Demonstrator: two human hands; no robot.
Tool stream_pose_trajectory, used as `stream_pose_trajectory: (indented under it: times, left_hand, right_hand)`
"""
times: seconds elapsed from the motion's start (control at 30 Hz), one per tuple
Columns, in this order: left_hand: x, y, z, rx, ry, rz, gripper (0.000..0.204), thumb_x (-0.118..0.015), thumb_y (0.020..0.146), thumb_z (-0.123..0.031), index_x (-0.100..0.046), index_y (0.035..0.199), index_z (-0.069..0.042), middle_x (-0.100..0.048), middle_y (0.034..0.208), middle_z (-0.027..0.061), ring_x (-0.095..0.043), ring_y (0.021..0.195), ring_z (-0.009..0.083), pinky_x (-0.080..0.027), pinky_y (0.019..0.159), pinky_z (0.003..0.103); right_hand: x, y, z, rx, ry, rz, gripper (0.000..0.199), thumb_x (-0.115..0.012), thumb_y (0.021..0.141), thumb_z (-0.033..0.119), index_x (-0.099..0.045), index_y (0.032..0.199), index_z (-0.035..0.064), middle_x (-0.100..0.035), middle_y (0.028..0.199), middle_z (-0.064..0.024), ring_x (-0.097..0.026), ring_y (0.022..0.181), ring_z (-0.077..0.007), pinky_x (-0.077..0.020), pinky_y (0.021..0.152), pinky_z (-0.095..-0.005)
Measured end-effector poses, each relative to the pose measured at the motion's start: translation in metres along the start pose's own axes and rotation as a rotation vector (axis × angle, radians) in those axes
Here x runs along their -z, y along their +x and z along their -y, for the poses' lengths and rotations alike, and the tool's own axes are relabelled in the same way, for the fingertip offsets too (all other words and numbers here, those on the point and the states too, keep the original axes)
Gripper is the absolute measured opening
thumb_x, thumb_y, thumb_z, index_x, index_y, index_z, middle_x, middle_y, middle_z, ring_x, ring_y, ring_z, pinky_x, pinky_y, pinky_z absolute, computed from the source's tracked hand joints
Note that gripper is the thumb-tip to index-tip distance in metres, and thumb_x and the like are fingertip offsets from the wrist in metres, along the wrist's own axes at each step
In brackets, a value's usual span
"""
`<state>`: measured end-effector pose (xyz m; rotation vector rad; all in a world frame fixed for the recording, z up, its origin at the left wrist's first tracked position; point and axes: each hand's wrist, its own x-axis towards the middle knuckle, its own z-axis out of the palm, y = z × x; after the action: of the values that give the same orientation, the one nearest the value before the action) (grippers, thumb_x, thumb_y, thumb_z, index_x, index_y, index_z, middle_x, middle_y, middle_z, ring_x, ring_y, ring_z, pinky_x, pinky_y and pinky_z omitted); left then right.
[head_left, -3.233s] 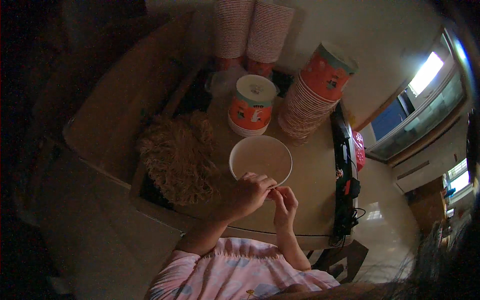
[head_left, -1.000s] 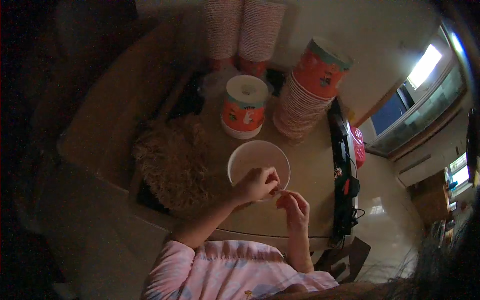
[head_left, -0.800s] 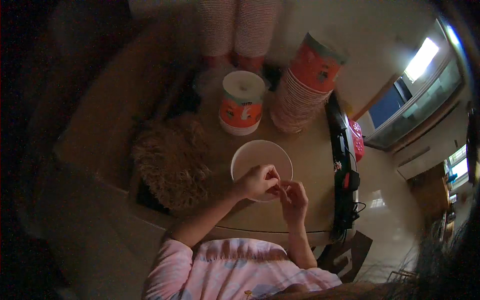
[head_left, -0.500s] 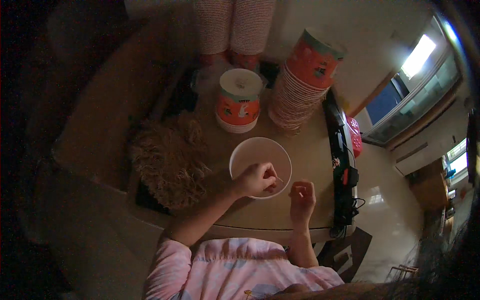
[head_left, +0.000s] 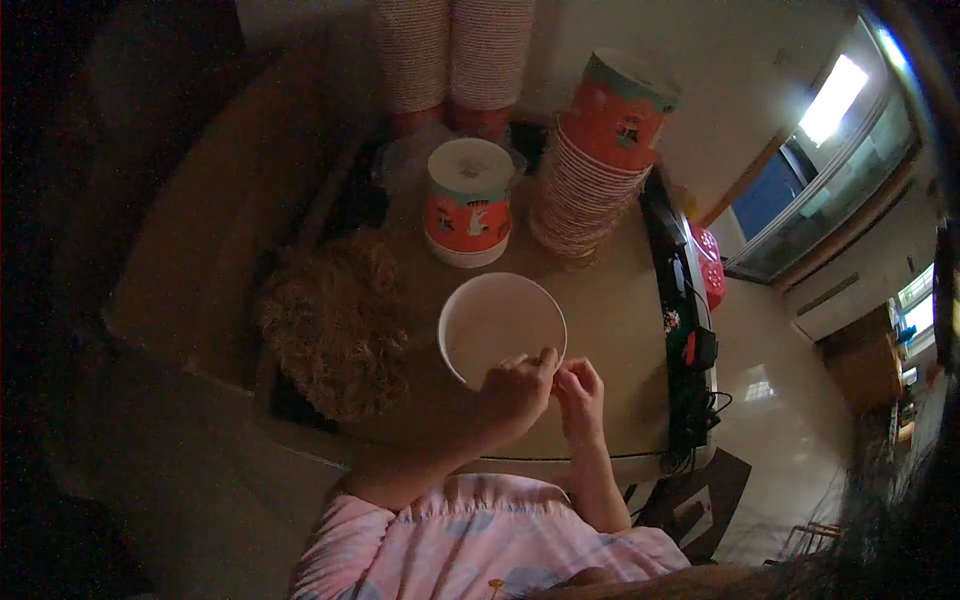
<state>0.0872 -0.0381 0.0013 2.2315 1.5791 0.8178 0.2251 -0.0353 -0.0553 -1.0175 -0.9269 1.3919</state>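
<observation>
A white-lined paper tub (head_left: 490, 315) stands on the table in front of me, its mouth facing up. My left hand (head_left: 518, 385) is closed at the tub's near right rim and hides part of it. Fingertip to fingertip with it, my right hand (head_left: 580, 390) is closed too, just outside the rim. Whatever is pinched between them is too small and dark to make out. Beyond the tub, an orange and green printed paper tub (head_left: 470, 215) sits upside down.
A tall stack of orange paper tubs (head_left: 595, 165) leans at the back right, and two more stacks (head_left: 412, 60) rise at the back. A brown, shaggy bundle of fibres (head_left: 335, 330) lies on the left. Along the table's right edge run a black power strip and cables (head_left: 695, 350).
My left hand has drawn back from over the tub's inside to its near rim. My right hand has moved left and up to meet it. The tub has shifted slightly left.
</observation>
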Motion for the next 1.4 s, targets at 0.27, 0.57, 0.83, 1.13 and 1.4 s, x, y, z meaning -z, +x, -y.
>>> stream_pose_trajectory:
  times: [0.27,0.57,0.83,1.13,1.4]
  left_hand:
    - [0.0,0.031,0.01,0.057,-0.162,0.037,0.015,-0.057,0.079,-0.014,-0.048,0.087,-0.005,-0.061,0.073,0.0139,-0.06,0.069,0.0322,-0.048,0.059,0.042]
    - [-0.012,0.033,0.019,0.011,-0.284,-0.063,0.011,-0.054,0.083,-0.017,-0.051,0.084,-0.007,-0.061,0.069,0.0131,-0.061,0.063,0.0325,-0.048,0.057,0.043]
    - [-0.012,0.03,0.008,0.044,-0.03,0.035,0.011,-0.056,0.081,-0.016,-0.05,0.085,-0.007,-0.06,0.067,0.0133,-0.062,0.063,0.0304,-0.05,0.057,0.041]
    - [-0.001,0.04,0.01,0.057,-0.275,0.104,0.01,-0.055,0.08,-0.013,-0.052,0.083,-0.003,-0.061,0.07,0.0148,-0.062,0.068,0.0315,-0.048,0.06,0.042]
    - [0.003,0.043,0.016,0.067,-0.683,0.106,0.008,-0.054,0.08,-0.005,-0.055,0.084,0.003,-0.063,0.072,0.014,-0.063,0.066,0.0221,-0.049,0.061,0.033]
  right_hand:
    - [-0.02,-0.016,0.059,0.156,0.037,0.032,0.01,-0.053,0.086,0.004,-0.048,0.095,0.0031,-0.059,0.082,-0.0081,-0.052,0.064,-0.0115,-0.0447,0.061,-0.0253]
    - [0.002,0.002,0.012,0.203,-0.3,-0.043,0.017,-0.056,0.087,0.007,-0.051,0.102,0.002,-0.058,0.097,-0.0057,-0.054,0.077,-0.0096,-0.0438,0.067,-0.022]
    - [0.013,0.011,-0.007,0.071,-0.002,0.038,0.016,-0.055,0.086,0.008,-0.052,0.101,0.0026,-0.058,0.087,-0.0042,-0.055,0.075,-0.0103,-0.0439,0.067,-0.0229]
    - [-0.021,-0.007,0.06,0.28,-0.042,0.015,0.025,-0.042,0.089,0.002,-0.047,0.113,0.0041,-0.064,0.093,-0.0102,-0.05,0.057,-0.0059,-0.0393,0.049,-0.0187]
    - [-0.033,0.005,0.072,0.462,-0.698,-0.048,0.036,-0.056,0.08,-0.004,-0.05,0.113,0.0073,-0.06,0.091,-0.0027,-0.048,0.062,-0.0055,-0.0401,0.056,-0.0185]
